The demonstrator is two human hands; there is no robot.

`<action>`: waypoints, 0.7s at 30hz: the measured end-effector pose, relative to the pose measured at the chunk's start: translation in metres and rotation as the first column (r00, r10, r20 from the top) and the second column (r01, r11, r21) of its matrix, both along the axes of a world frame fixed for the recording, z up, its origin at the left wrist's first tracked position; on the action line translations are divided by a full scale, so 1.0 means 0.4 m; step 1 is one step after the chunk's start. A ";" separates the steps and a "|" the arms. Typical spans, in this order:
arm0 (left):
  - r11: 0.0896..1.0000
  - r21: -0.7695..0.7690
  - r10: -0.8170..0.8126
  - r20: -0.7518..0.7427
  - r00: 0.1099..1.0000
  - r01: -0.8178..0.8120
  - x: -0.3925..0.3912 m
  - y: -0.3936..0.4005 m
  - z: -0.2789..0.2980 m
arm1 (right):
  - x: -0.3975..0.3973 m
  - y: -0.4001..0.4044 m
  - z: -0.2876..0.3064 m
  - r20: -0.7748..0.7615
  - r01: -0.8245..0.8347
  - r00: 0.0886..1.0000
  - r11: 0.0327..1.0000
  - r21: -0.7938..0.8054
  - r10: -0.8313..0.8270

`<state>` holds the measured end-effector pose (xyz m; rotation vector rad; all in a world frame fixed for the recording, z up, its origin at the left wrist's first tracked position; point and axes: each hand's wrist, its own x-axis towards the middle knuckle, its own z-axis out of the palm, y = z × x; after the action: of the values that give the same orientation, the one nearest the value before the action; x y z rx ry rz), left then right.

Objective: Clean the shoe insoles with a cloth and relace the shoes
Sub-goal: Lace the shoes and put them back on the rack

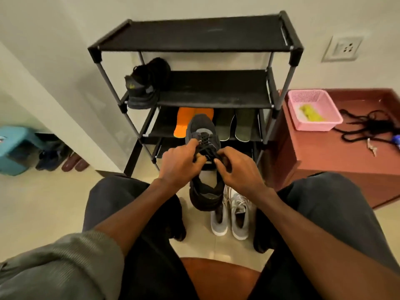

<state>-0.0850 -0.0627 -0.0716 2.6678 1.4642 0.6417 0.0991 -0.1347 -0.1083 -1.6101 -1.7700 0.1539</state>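
A dark grey shoe (201,128) is held in the air between my knees, toe pointing away. My left hand (179,163) pinches its black lace (205,146) on the left side. My right hand (236,169) pinches the lace on the right, near the upper eyelets. The matching dark shoe (142,85) stands on the second shelf of the black rack (216,92). Orange insoles (183,122) and grey-green insoles (244,124) lean on the third shelf. A yellow cloth (310,113) lies in a pink basket (303,98).
A pair of grey-white sneakers (231,215) stands on the floor under the held shoe. Loose black laces (368,128) and keys lie on the reddish cabinet (324,161) at the right. A blue stool (15,150) and more footwear (62,159) are at the left.
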 end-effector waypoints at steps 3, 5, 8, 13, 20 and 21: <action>0.996 0.084 -0.036 0.106 0.994 0.027 0.014 0.012 0.049 | 0.003 0.021 0.049 -0.017 0.025 1.000 0.993 0.115 -0.024; 0.992 0.120 -0.056 0.157 0.986 0.037 0.030 0.035 0.064 | 0.015 0.044 0.079 -0.042 0.039 0.999 0.988 0.148 -0.033; 0.990 0.135 -0.067 0.202 0.977 0.040 0.063 0.102 0.064 | 0.050 0.097 0.113 -0.130 0.021 0.991 0.991 0.132 -0.003; 0.988 0.149 -0.078 0.340 0.937 0.028 0.101 0.204 0.014 | 0.122 0.207 0.136 -0.565 0.074 0.825 0.991 0.115 0.004; 0.978 0.200 -0.131 0.396 0.909 0.053 0.180 0.293 0.001 | 0.134 0.365 0.149 -0.493 0.116 0.870 0.973 0.201 -0.001; 0.980 0.194 -0.121 0.403 0.907 0.044 0.182 0.298 -0.006 | 0.135 0.380 0.148 -0.497 0.140 0.868 0.970 0.198 -0.024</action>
<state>-0.0123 0.0563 -0.0739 2.4784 1.2188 1.2937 0.1532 0.0173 -0.0491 -1.3294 -1.2713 0.2828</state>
